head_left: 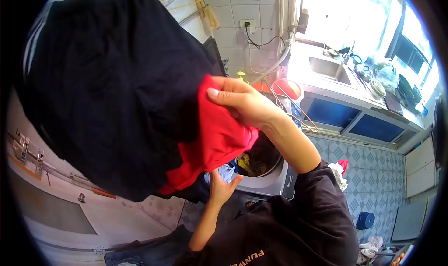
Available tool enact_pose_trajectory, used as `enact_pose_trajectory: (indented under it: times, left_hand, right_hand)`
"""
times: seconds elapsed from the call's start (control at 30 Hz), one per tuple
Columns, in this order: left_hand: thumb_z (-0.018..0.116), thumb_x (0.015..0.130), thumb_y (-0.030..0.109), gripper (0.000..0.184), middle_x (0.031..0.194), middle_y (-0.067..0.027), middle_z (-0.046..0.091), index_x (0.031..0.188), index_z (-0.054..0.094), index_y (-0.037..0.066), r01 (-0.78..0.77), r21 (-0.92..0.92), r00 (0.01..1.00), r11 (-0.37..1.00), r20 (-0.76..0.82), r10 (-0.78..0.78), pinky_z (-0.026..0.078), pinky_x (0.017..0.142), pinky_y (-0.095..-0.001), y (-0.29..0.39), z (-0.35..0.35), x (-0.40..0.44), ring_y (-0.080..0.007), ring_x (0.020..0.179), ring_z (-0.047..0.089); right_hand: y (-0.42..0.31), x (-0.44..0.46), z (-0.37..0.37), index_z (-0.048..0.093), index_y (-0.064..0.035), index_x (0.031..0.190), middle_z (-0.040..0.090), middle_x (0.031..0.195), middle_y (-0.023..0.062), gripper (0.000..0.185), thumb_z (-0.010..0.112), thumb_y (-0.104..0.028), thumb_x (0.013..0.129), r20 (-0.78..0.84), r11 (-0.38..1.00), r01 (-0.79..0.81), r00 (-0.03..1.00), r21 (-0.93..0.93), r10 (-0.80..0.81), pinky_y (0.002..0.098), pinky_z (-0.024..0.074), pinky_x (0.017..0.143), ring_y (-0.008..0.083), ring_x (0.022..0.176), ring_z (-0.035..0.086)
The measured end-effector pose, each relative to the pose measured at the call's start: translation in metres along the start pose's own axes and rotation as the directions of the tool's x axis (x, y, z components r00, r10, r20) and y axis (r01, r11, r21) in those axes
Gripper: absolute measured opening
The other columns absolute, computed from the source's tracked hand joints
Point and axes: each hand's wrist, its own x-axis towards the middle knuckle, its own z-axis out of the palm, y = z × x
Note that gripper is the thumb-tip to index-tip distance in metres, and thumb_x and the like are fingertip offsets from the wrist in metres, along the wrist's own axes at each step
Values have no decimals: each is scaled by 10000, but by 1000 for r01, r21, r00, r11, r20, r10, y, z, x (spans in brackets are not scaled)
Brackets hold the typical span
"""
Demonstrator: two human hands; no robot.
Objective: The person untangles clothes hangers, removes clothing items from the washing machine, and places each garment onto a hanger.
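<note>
My right hand (238,100) pinches the edge of a red garment (221,137), thumb on the near side. Below it, my left hand (221,186) touches the garment's lower edge; its thumb sticks out and its fingertips are partly hidden by the cloth. Black shorts (112,88) with white side stripes hang large on the left, right against the red cloth. A wire hanger (305,114) shows beside my right wrist; whether it rests on the arm I cannot tell. Behind my hands stands an open top-loading washing machine (263,186) with yellow cloth (249,165) inside.
A light blue cloth (226,174) lies at the washer's edge. A red basin (287,88) is behind it. On the right are a counter with a sink (329,70), a blue stool (365,220) and white cloth (338,175). Dark jeans (140,252) lie lower left.
</note>
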Motion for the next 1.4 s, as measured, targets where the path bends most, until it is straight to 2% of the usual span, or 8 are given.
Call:
enact_pose_trajectory:
  times: [0.37,0.5,0.6,0.7,0.87,1.23,1.3,1.4]
  left_hand:
    - [676,729,151,706,1292,-181,448,1338,341,28,541,-534,788,650,51,-614,356,1012,-451,22,-120,-23,-349,1189,444]
    - [532,782,231,646,1331,-193,403,1353,323,14,-130,-951,991,281,-130,18,428,930,-492,37,-185,-58,-342,1151,474]
    - [547,786,350,658,1314,-193,429,1324,366,19,-219,-974,928,61,-227,-295,333,1014,-452,36,-168,-82,-323,1213,415]
    - [478,871,357,511,1209,-186,520,1207,469,-28,-48,-830,884,556,-295,-363,415,947,-455,21,-160,-73,-285,1094,518]
    - [494,878,371,449,1154,-135,580,1148,538,15,152,-986,897,-71,168,-409,401,946,-452,21,-147,-35,-285,1067,539]
    - [647,736,376,589,1202,-162,540,1173,509,6,166,-163,885,972,-410,-220,414,959,-439,-53,-127,-52,-286,1142,500]
    - [646,710,216,513,1093,-168,590,1150,515,-14,369,-925,797,-89,364,-483,437,935,-406,20,-121,5,-278,1048,563]
    - [598,708,114,458,1016,-143,619,1138,520,-26,450,-892,743,34,353,-568,461,898,-363,14,-105,20,-248,963,607]
  right_hand:
    - [-28,-41,38,506,-34,1092,552,722,-19,245,526,-183,899,-155,909,347,935,230,-318,135,317,376,1,472,449]
    - [39,-53,6,568,-18,1062,627,930,41,247,598,-88,827,-406,983,80,914,166,-6,265,488,775,140,801,609]
    - [154,-63,-59,614,-46,845,611,758,-14,73,621,-117,832,-408,944,-300,886,-139,221,223,458,623,78,660,561]
    - [201,-76,-101,607,-68,810,590,683,-10,87,662,-129,783,-467,817,-443,848,-370,249,255,450,576,110,582,539]
    - [233,-78,-183,531,-66,1038,506,994,151,376,633,-71,675,-639,-36,-724,631,-689,-440,415,448,782,322,983,490]
    - [193,-45,-231,548,-58,990,496,996,146,329,581,-22,665,-523,201,-545,537,-814,-662,408,415,820,326,968,484]
    - [163,-4,-220,554,-55,985,505,985,164,295,574,-29,692,-492,335,-365,555,-869,-671,404,416,840,334,966,499]
    - [90,72,-184,569,-44,950,525,928,151,231,564,-34,719,-367,385,-82,533,-919,-763,398,429,792,326,912,522]
